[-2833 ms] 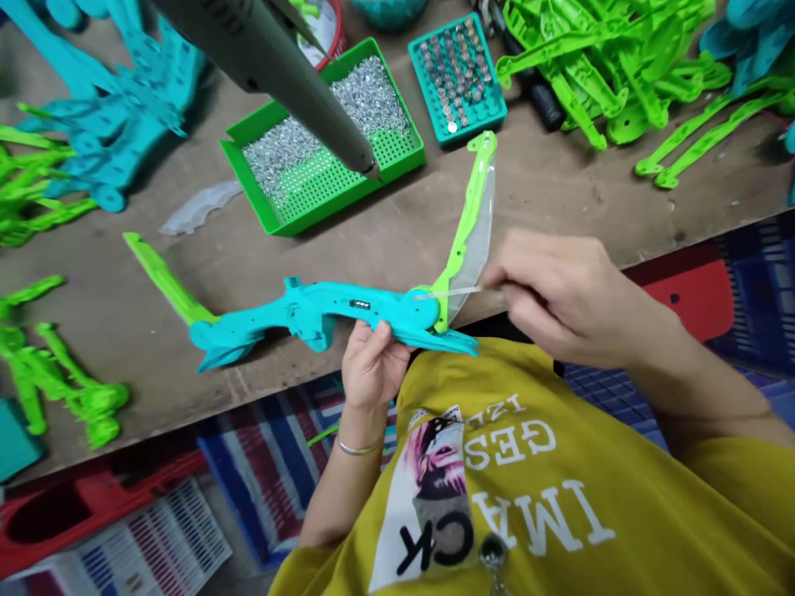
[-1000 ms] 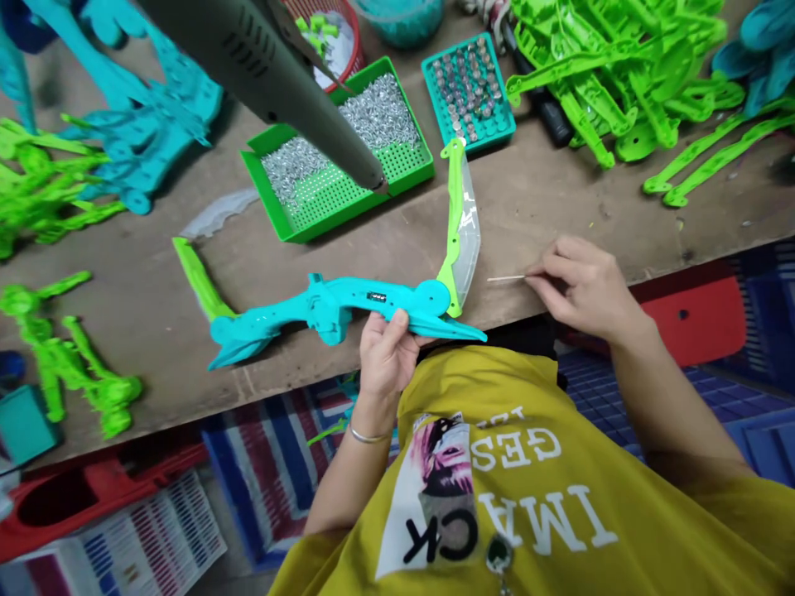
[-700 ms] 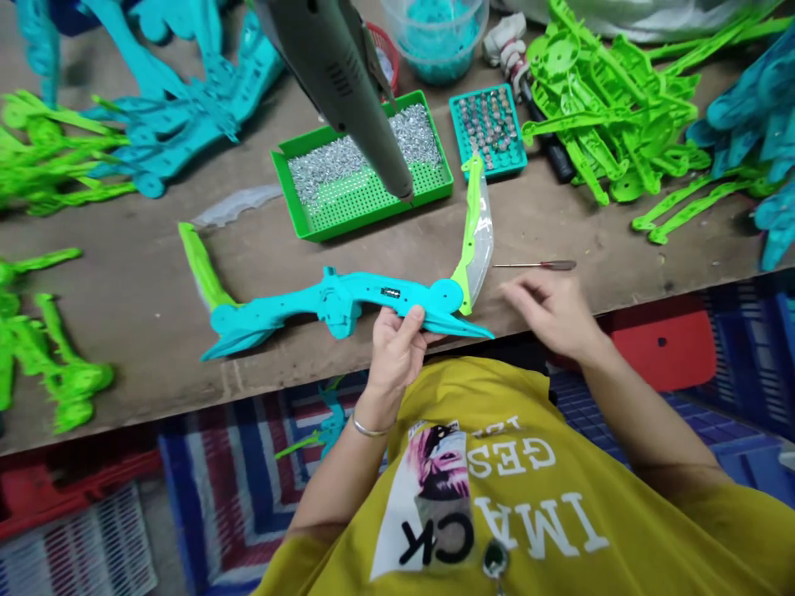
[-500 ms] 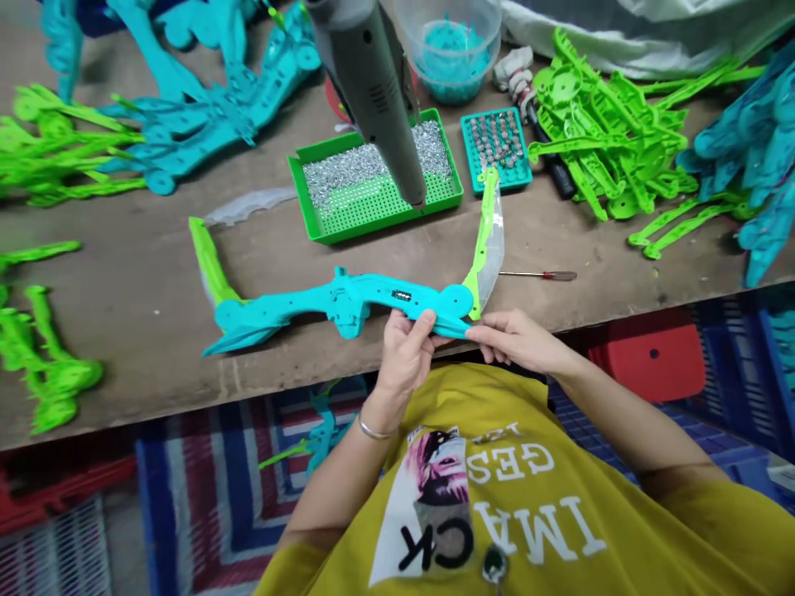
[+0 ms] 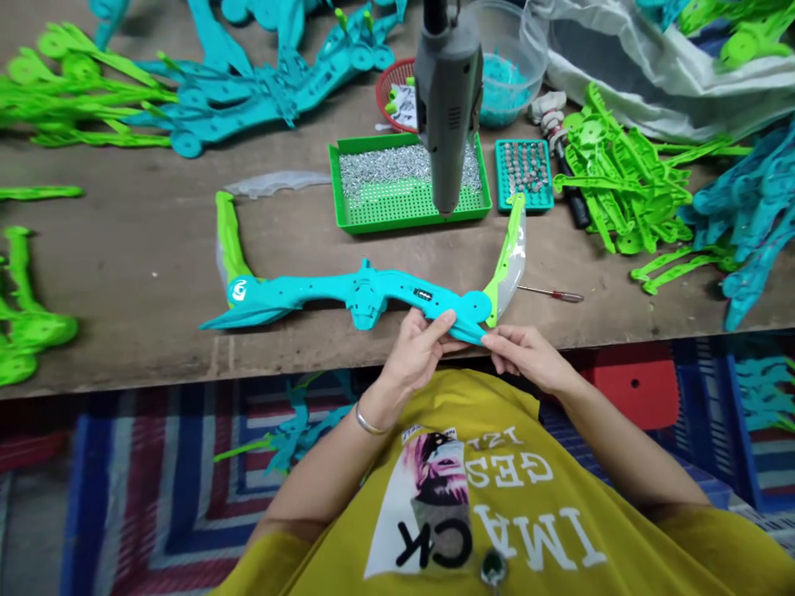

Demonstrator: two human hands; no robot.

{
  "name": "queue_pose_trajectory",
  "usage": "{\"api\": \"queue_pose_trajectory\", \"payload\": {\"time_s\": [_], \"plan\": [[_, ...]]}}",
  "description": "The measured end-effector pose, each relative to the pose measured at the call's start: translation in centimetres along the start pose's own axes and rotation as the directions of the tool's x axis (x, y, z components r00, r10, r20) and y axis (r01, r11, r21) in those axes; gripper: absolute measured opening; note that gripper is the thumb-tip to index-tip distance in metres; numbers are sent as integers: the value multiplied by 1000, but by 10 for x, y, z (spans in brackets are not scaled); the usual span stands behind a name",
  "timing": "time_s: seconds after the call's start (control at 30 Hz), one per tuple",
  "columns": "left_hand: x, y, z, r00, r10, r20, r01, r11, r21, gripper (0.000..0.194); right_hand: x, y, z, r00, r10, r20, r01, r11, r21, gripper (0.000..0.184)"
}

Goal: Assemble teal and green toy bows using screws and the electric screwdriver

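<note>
A turquoise plastic toy bow (image 5: 323, 291) lies across the near side of the table, with a lime-green limb (image 5: 231, 236) at its left end and another lime-green limb (image 5: 504, 248) at its right. Clear plastic pieces back both limbs. My left hand (image 5: 415, 352) is closed around the pointed wing at the bow's lower right, thumb on top and fingers underneath. At that wing's tip, my right hand (image 5: 525, 356) pinches with thumb and fingers. A grey electric screwdriver (image 5: 448, 116) hangs point down beyond the bow.
A green basket (image 5: 410, 222) of small metal screws stands behind the bow, beside a teal tray (image 5: 525, 199) of small round pieces. A thin screwdriver (image 5: 562, 295) lies right. Lime-green parts (image 5: 627, 174) and turquoise parts (image 5: 273, 87) are piled around. A clear tub (image 5: 506, 91) stands behind.
My view has shifted, so the table's contents sit differently in the picture. Both hands keep their hold on the bow's wing. The hanging screwdriver looks more upright.
</note>
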State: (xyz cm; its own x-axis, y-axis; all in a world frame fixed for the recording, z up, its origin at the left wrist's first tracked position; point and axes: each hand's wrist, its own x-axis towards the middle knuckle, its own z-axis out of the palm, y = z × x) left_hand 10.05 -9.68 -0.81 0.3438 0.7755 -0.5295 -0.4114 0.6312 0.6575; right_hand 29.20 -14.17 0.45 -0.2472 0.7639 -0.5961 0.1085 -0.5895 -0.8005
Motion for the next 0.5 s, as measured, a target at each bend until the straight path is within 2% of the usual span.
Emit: {"api": "queue_pose_trajectory", "payload": {"time_s": [0.17, 0.33, 0.4, 0.5], "plan": [[-1, 2, 0, 1000, -21, 20, 22, 1000, -16, 54, 1, -7, -9, 992, 38, 117, -40, 999, 10, 54], [-3, 3, -2, 997, -74, 37, 75, 997, -30, 53, 2, -1, -2, 998, -1, 65, -6, 995, 102, 52], [-3, 3, -1, 998, -59, 37, 60, 998, -35, 53, 2, -2, -2, 998, -5, 57, 0, 995, 99, 52], [-1, 2, 1, 1000, 11, 17, -10, 999, -35, 53, 3, -10, -7, 993, 27, 112, -34, 998, 61, 55]]}}
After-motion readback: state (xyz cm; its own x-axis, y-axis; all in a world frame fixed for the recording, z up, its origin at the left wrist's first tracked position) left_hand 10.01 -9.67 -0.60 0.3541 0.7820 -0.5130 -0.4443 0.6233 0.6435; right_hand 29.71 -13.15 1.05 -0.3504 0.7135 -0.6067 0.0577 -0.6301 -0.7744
